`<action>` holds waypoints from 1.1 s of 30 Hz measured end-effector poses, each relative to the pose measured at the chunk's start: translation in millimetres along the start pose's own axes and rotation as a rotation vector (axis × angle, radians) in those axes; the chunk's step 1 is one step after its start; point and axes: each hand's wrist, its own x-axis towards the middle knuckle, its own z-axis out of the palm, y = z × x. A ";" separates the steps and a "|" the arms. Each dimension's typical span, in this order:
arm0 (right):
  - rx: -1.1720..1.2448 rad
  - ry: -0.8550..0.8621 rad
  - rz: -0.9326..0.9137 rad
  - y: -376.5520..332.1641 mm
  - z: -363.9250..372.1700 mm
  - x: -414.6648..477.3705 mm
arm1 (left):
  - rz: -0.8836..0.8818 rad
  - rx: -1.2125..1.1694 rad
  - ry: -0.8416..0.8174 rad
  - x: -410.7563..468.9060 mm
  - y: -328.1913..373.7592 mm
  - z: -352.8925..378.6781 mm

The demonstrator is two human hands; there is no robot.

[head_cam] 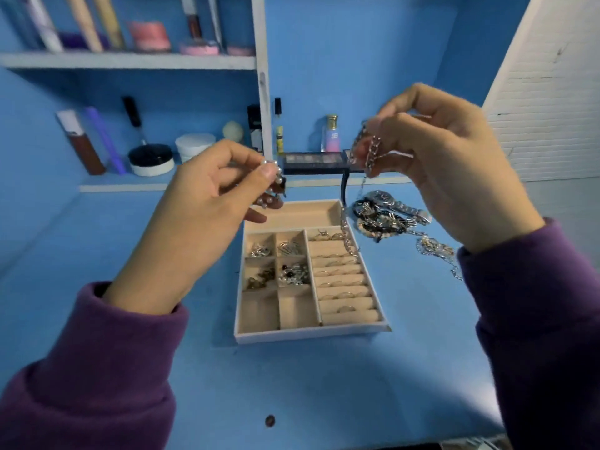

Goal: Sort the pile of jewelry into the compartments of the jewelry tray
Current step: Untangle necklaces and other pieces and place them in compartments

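- Purple sleeves (97,368) fill the near edge, with both arms raised over the blue desk (324,391).
- The left hand (201,216) pinches a short pearl strand (274,180) between thumb and forefinger, above the far left corner of the jewelry tray (311,334).
- The right hand (454,177) pinches a bunched silver chain (373,151). Its loose end hangs down and seems to trail over the tray's right rim, though blur makes contact uncertain.
- The pile (386,219) lies on the desk just right of the tray's far corner, with a metal watch (389,199) on top.
- The chain looks limp, light and slick, and likely to snag in the pile, so it is best held near one end and drawn out slowly.
- The pearls look smooth and their thread fragile, so they call for a gentle pinch, never a tug.
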 end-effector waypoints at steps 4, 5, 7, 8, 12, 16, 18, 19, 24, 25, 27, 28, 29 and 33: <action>0.061 -0.034 -0.003 -6.9 31.0 13.7 | -0.054 0.002 0.057 -8.5 -7.8 -20.8; 0.053 -0.047 0.007 -6.6 37.6 15.3 | -0.065 0.002 0.065 -10.8 -9.8 -25.0; 0.012 -0.076 0.029 -3.8 49.2 15.8 | -0.082 0.003 0.080 -15.1 -13.9 -32.0; -0.009 -0.088 0.041 -1.6 54.2 15.1 | -0.088 0.008 0.086 -17.1 -15.8 -34.6; -0.070 -0.147 0.102 14.5 69.9 9.9 | -0.105 0.031 0.105 -24.4 -22.3 -42.3; -0.166 -0.222 0.186 37.9 79.1 -0.7 | -0.117 0.068 0.109 -30.1 -27.5 -48.2; -0.207 -0.233 0.237 50.5 82.4 -6.7 | -0.120 0.079 0.114 -31.6 -29.6 -49.3; -0.229 -0.233 0.257 55.8 83.7 -9.5 | -0.122 0.082 0.116 -31.9 -30.6 -49.3; -0.345 -0.216 0.318 80.6 87.6 -18.3 | -0.140 0.068 0.110 -31.3 -33.1 -47.1; -0.394 -0.223 0.309 84.6 87.8 -19.7 | -0.143 0.065 0.106 -31.0 -33.2 -46.4; -0.523 -0.254 0.257 91.3 87.5 -23.1 | -0.145 0.060 0.102 -30.3 -33.5 -44.9; -0.608 -0.273 0.212 93.7 87.0 -25.2 | -0.145 0.057 0.101 -29.8 -33.7 -44.0; -0.679 -0.286 0.167 95.6 86.5 -27.0 | -0.144 0.055 0.100 -29.4 -33.9 -43.4; -0.675 -0.245 0.105 97.9 84.4 -27.7 | -0.147 0.055 0.095 -28.0 -34.7 -40.7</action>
